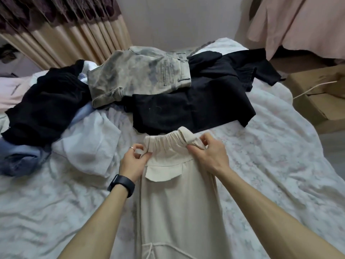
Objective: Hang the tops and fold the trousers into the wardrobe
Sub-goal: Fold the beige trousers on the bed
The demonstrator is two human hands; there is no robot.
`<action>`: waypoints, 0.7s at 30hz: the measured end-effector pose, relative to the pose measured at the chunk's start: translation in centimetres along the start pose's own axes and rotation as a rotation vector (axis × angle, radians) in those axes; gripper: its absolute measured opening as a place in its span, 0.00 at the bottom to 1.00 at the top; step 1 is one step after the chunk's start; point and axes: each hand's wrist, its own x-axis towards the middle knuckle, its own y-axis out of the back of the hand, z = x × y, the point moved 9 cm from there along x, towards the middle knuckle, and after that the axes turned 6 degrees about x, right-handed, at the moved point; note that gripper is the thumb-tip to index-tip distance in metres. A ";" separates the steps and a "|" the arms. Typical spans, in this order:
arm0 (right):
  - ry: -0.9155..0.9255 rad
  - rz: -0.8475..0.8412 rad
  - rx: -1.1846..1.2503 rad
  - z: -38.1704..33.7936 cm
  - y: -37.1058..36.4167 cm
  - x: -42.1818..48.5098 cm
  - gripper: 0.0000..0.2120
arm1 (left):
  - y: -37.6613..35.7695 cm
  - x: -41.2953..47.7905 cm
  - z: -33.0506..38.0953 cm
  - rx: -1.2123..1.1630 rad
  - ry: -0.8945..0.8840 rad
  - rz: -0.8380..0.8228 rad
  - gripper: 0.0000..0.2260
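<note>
Trousers: cream trousers [179, 199] lie flat along the bed [280, 146], waistband farthest from the person.
Left hand [133, 161]: pinches the waistband's left end.
Right hand [209, 152]: fingers grip the right end.

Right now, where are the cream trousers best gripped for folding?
Grip the cream trousers at both ends of the elastic waistband, one hand from each side, as the left hand and right hand do. The gathered band is thick; the legs trail flat toward the person.

Bare forearms, black wristband [122, 185] on the left wrist, thin ring [132, 148] on the left hand [133, 163].
</note>
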 end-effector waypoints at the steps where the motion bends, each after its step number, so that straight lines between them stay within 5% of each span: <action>1: -0.007 -0.073 -0.065 0.0 -1.1 -0.1 0.16 | -0.3 0.1 -1.0 0.083 0.038 -0.007 0.10; 5: -0.270 -0.139 0.134 4.6 -1.3 -3.4 0.26 | -1.6 -1.2 -3.2 0.296 0.153 0.017 0.14; 7: -0.342 -0.040 0.204 7.7 1.2 -7.4 0.19 | -2.0 -3.3 -1.6 0.336 0.088 0.107 0.21; 10: -0.541 -0.019 0.215 12.7 2.7 -14.5 0.08 | -2.8 -9.0 2.9 0.471 -0.261 0.237 0.25; 13: -0.680 -0.215 0.215 14.6 1.0 -19.2 0.22 | -7.5 -15.2 5.5 0.700 -0.602 0.104 0.25; 18: -0.834 -0.291 0.548 13.4 -2.2 -20.1 0.29 | -10.4 -16.8 2.4 0.880 -0.401 -0.143 0.25; 21: -0.777 -0.305 0.490 13.4 -2.0 -19.0 0.22 | -10.2 -15.7 0.7 0.911 -0.319 -0.244 0.25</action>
